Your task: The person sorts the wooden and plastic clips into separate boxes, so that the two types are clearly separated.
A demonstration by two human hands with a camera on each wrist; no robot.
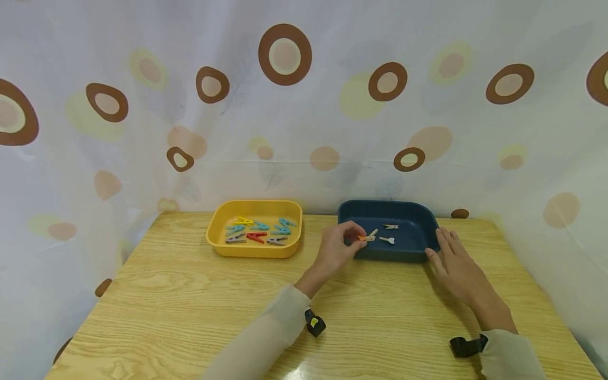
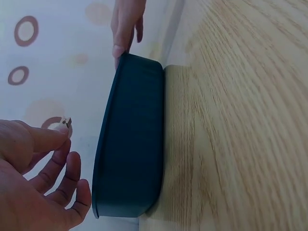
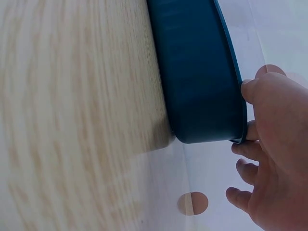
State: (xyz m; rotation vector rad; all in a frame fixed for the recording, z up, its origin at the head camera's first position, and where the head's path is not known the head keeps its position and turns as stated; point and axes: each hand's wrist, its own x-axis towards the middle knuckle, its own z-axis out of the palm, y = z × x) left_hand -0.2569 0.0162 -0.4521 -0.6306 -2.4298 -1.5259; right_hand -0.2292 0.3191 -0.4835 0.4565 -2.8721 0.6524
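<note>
My left hand (image 1: 336, 247) pinches a small pale clothespin (image 2: 66, 123) between thumb and index finger, over the left part of the dark blue tray (image 1: 408, 255). Its other fingers are loosely bent, and the fingertips cover part of the clothespin. An orange bit (image 1: 362, 238) shows right at the fingertips in the head view. Inside the blue tray lie a wooden clothespin (image 1: 391, 226) and another with a white heart-shaped end (image 1: 387, 240). My right hand (image 1: 461, 272) holds the tray's front right corner, thumb and fingers on either side of the rim.
To the left stands a yellow tray (image 1: 254, 252) with several plastic clothespins, among them a red one (image 1: 256, 237), a yellow one (image 1: 244, 220), and blue and grey ones. Both trays stand at the back of the wooden table (image 1: 190, 316), close to a patterned curtain (image 1: 304, 121).
</note>
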